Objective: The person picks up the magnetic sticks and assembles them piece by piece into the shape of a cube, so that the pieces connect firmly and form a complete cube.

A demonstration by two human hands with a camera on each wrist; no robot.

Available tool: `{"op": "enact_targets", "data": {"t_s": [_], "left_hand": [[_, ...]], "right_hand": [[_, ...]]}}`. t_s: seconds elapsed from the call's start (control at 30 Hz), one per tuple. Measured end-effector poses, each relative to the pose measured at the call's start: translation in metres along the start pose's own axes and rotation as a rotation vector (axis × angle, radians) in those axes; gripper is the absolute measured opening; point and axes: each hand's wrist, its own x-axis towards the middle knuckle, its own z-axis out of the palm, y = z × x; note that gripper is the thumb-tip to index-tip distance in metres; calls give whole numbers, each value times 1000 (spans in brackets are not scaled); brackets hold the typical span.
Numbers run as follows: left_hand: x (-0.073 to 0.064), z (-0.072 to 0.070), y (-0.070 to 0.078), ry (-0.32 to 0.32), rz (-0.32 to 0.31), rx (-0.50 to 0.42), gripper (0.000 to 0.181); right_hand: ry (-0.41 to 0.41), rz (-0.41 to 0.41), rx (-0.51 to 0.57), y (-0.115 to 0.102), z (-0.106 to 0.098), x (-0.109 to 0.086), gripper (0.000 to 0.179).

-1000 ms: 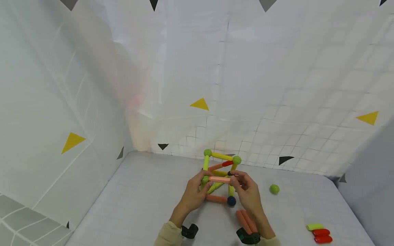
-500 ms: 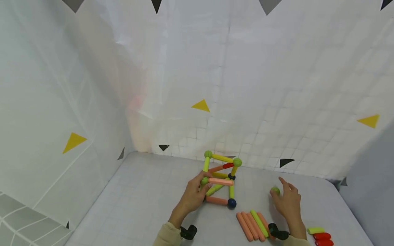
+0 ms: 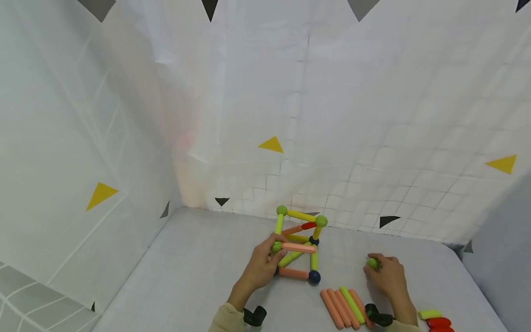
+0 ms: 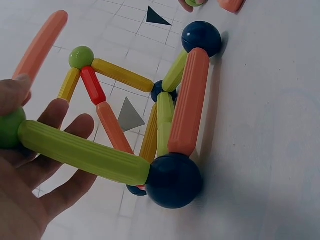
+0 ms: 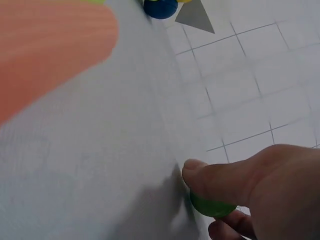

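A frame of coloured rods and balls (image 3: 302, 216) stands on the table, with green balls at the top and dark blue balls lower down. My left hand (image 3: 261, 263) pinches a green ball (image 3: 276, 247) at the frame's near corner. From that ball a salmon rod (image 3: 298, 248) juts out to the right, its far end bare. A green rod (image 4: 85, 152) joins the same ball to a dark blue ball (image 4: 174, 180) in the left wrist view. Off to the right, my right hand (image 3: 390, 277) holds a loose green ball (image 5: 212, 202) between thumb and fingers, at the table surface.
Several salmon rods (image 3: 332, 309) and a yellow-green rod (image 3: 351, 304) lie side by side in front of the frame. At the right edge are a short yellow-green piece (image 3: 429, 314) and red pieces (image 3: 439, 322). A white wall sheet (image 3: 232, 115) rises behind the table.
My right hand has left the salmon rod, moved right to the loose green ball and closed its fingers on it. The left hand keeps its grip on the frame's corner ball.
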Motion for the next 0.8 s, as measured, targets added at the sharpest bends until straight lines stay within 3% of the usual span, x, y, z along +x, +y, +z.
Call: {"op": "enact_targets", "data": {"t_s": [0.17,0.4,0.6,0.8], "left_hand": [[-1,-1,0,-2,8,-10,19],[1,-1,0,-4,19,-1,20],[0,-1,0,-4,11,2,19],[1,-1,-1,1,10,14,19]], "right_hand": [[-5,-8,93,-13,-9,-7,47],[8,-107,194,-48,-35,-19,49],[-71,-96,352,-86,-46,-30,47],[-137,-108,470,-114,-39,-35,44]]}}
